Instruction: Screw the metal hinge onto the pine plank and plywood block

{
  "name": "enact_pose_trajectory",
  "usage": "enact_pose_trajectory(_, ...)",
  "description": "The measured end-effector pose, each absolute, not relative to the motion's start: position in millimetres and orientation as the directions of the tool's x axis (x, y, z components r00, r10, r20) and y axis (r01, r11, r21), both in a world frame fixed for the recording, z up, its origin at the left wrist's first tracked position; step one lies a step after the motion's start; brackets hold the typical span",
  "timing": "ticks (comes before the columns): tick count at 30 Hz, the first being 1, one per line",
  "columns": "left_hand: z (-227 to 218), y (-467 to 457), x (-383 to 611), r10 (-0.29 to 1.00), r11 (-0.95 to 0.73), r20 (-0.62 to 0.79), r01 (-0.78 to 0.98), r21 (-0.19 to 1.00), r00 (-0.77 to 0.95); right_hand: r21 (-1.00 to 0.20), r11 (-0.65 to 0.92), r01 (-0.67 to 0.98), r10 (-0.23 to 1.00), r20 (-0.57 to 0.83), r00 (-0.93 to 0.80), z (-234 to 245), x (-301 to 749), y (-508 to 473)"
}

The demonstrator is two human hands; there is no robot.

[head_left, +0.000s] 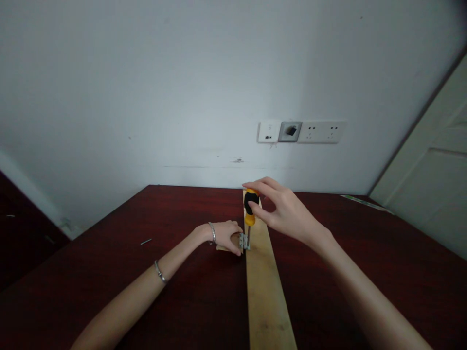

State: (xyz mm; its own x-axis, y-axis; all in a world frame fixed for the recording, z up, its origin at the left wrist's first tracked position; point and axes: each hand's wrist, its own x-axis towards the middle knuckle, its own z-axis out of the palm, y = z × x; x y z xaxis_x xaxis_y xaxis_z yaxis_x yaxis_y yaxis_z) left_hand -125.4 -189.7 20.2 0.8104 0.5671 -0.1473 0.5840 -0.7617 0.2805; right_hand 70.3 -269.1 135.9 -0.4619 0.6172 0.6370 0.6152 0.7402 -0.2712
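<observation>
in the head view, a long, flat plank [266, 287] of pale wood, its grain and a darker knot visible, runs lengthwise across a dark red, smooth tabletop [189, 204] with a faint streaked pattern. a small metal hinge [242, 241], grey, flat and pierced with holes, lies at the plank's left edge, between it and a small wooden piece [237, 239] of similar thickness. the left hand [226, 234] rests over this piece, its fingers curved and its thumb set apart on the near side, holding the wood between them. the right hand [275, 204] pinches a screwdriver [251, 203] by its rounded handle, yellow at both ends with a black middle; the fingers and thumb press on opposite sides. the slim metal shaft stands nearly upright, its tip at the hinge. two silvery bracelets [159, 272] circle the left wrist and forearm. a thin grey metal rod [146, 241] lies on the tabletop, well to the left. behind rises a matte white wall [182, 97] with scuff marks and a row of rectangular socket plates [317, 132].
</observation>
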Motion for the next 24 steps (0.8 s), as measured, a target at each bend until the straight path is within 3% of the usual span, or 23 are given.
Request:
enact_pose_trajectory(5,17.3,-192.1,-128.8,0.583,-0.757,-0.125,0.592,0.276,0.803,-0.247,0.737,0.629,0.613,0.636,-0.468,135.2,72.4,-269.6)
enact_pose_trajectory(13,5.9,-192.6,-136.3,0.618,-0.727,-0.114,0.620,0.295,0.778,-0.319,0.740,0.592,0.632,0.632,-0.449,134.9,72.8,-266.4)
enact_pose_trajectory(24,4.2,-195.6,-138.2,0.622,-0.728,-0.058,0.604,0.324,0.781,-0.283,0.776,0.563,0.586,0.654,-0.478,134.2,71.5,-267.3)
